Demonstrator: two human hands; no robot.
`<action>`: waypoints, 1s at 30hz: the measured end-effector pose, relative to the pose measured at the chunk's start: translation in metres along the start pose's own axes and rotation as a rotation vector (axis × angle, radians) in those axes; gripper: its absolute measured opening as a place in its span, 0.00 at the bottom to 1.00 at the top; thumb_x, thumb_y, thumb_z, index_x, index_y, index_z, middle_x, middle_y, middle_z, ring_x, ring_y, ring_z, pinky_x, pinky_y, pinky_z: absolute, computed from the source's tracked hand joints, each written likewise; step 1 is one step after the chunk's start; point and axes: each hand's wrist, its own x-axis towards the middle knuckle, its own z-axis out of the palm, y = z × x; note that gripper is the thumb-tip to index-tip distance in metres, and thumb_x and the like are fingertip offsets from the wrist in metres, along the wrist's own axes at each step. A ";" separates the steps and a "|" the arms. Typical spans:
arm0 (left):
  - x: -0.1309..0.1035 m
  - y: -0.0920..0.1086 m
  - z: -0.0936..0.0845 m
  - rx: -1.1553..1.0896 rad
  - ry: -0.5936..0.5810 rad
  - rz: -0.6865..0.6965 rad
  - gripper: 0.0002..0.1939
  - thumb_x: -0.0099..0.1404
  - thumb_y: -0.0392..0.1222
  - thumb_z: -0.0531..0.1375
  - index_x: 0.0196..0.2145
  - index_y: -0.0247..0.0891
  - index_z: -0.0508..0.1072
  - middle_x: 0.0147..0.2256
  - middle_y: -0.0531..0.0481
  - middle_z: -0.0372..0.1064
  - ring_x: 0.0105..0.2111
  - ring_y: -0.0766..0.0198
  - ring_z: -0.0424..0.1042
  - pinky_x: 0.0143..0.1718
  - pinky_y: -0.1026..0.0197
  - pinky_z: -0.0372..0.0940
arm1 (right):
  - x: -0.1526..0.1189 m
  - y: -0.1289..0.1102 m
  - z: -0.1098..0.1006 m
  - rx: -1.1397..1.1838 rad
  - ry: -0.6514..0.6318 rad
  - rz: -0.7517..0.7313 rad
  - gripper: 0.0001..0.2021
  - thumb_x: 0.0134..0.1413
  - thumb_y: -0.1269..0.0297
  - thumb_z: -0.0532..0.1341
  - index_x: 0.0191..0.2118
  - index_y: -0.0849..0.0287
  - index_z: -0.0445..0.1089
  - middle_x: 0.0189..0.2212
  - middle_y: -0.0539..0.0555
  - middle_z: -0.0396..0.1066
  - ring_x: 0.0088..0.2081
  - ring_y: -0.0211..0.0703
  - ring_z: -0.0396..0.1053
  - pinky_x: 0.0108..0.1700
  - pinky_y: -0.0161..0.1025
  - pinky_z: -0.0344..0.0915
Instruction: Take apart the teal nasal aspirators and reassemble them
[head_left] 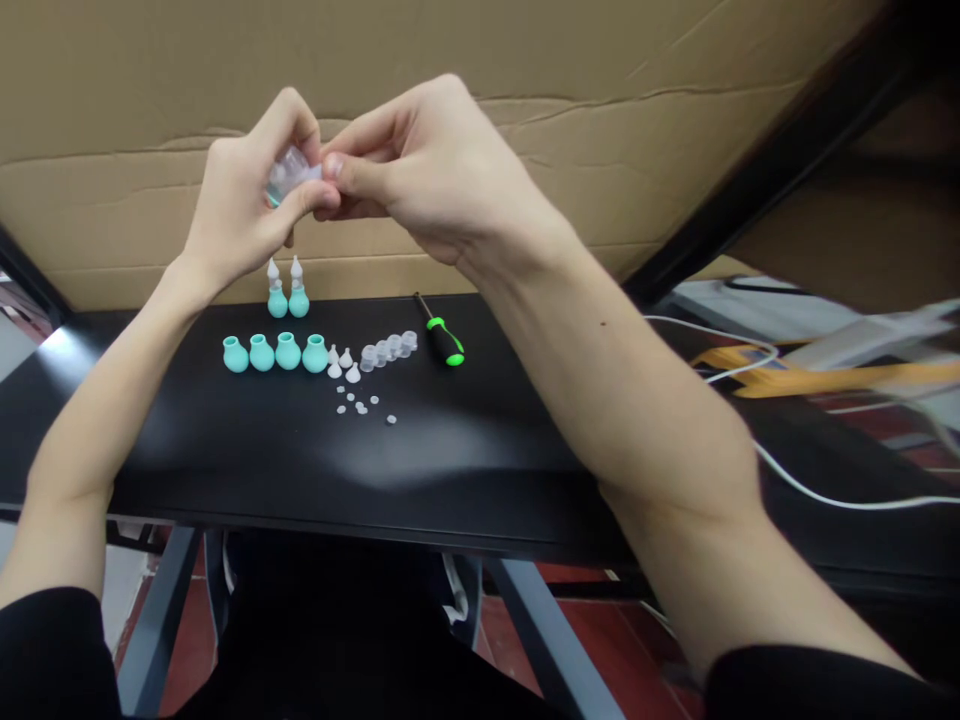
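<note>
My left hand (259, 185) is closed around a clear plastic piece (292, 172) with a bit of teal showing beneath it, raised above the table's far side. Against its right end, my right hand (375, 165) pinches with thumb and fingers; what lies between those fingertips is mostly hidden. Below stand two assembled teal bulbs with white pointed tips (298, 300). Several open teal bulbs (288, 352) form a row in front of them. Beside the row are three white cones (352, 373), several clear cups (388, 350) and several small translucent discs (361, 408).
A green and black screwdriver (445, 342) lies right of the cups on the black table (300, 470). A cardboard sheet (585, 150) rises behind. White cables (832, 500) and a yellow object (795, 376) are at the right.
</note>
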 end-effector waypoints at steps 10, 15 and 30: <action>0.004 0.007 0.006 -0.199 0.099 -0.024 0.26 0.68 0.73 0.68 0.40 0.49 0.73 0.36 0.52 0.77 0.26 0.64 0.74 0.21 0.57 0.65 | -0.005 -0.011 0.014 0.171 0.165 -0.081 0.07 0.66 0.60 0.63 0.35 0.50 0.77 0.40 0.53 0.82 0.43 0.44 0.79 0.49 0.39 0.76; 0.003 0.012 0.009 -0.303 0.148 -0.016 0.27 0.67 0.76 0.68 0.38 0.51 0.71 0.33 0.54 0.72 0.28 0.65 0.71 0.20 0.55 0.66 | -0.006 -0.012 0.019 0.079 0.223 -0.182 0.10 0.71 0.63 0.60 0.37 0.52 0.77 0.42 0.53 0.82 0.42 0.42 0.76 0.51 0.39 0.74; -0.003 0.012 0.035 -0.392 0.208 -0.272 0.31 0.64 0.78 0.64 0.40 0.49 0.62 0.36 0.47 0.76 0.27 0.56 0.74 0.21 0.54 0.65 | -0.012 -0.049 0.013 -0.886 0.071 -0.033 0.24 0.75 0.69 0.45 0.60 0.55 0.76 0.57 0.59 0.81 0.62 0.57 0.76 0.63 0.47 0.64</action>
